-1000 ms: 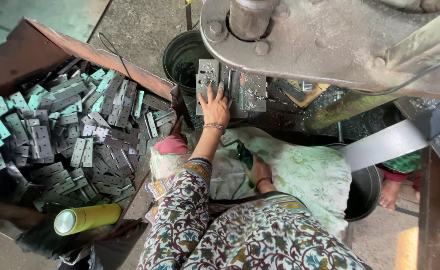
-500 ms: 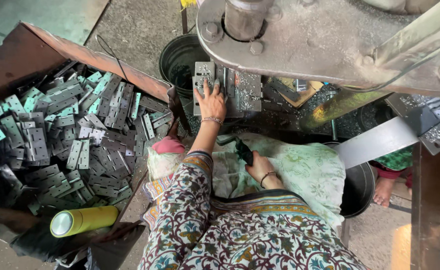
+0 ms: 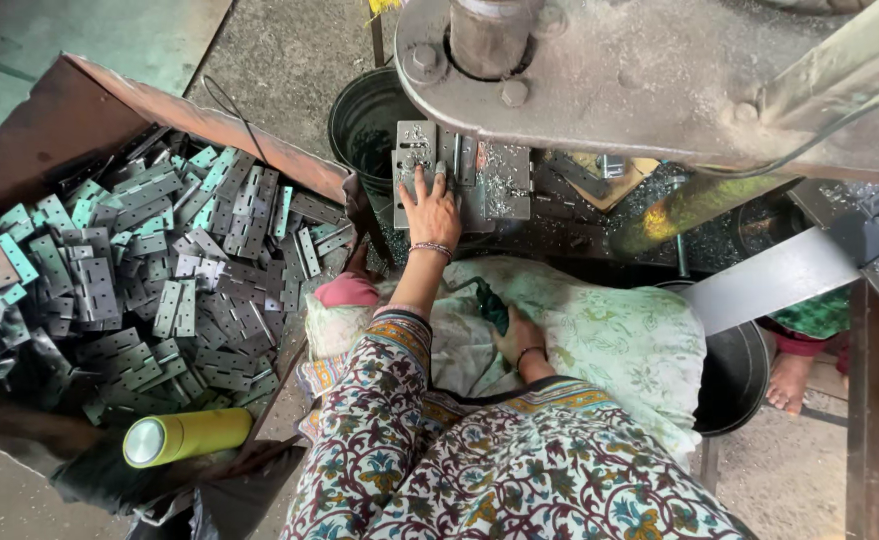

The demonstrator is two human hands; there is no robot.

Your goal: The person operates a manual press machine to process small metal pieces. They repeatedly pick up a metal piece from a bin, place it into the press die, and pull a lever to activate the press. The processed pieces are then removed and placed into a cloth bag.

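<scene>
- Your left hand [image 3: 431, 212] lies flat and open on the metal die plate [image 3: 459, 180] of the press, with the fingers spread over a small grey hinge piece [image 3: 417, 160]. Keep the fingertips on the near edge of the piece, never under the ram [image 3: 486, 35] that hangs above.
- Your right hand [image 3: 514, 335] rests in your lap on the pale green cloth [image 3: 609, 350], closed around a dark green object [image 3: 492, 303]. I cannot tell what this object is.
- Press the piece down so it sits flat and square on the plate; a tilted piece can, I think, come out wrongly formed.
- Take the left hand fully away from the plate before the ram comes down.
- The stock of grey and teal hinge plates [image 3: 159, 270] lies in the brown tray [image 3: 19, 130] at your left, near your elbow, so you can reach it without leaning.
- A yellow bottle [image 3: 184, 437] lies by the tray's near corner, and a black bucket [image 3: 364, 120] stands behind the plate. A bare foot [image 3: 789, 380] of another person is at the right; keep it in mind.
</scene>
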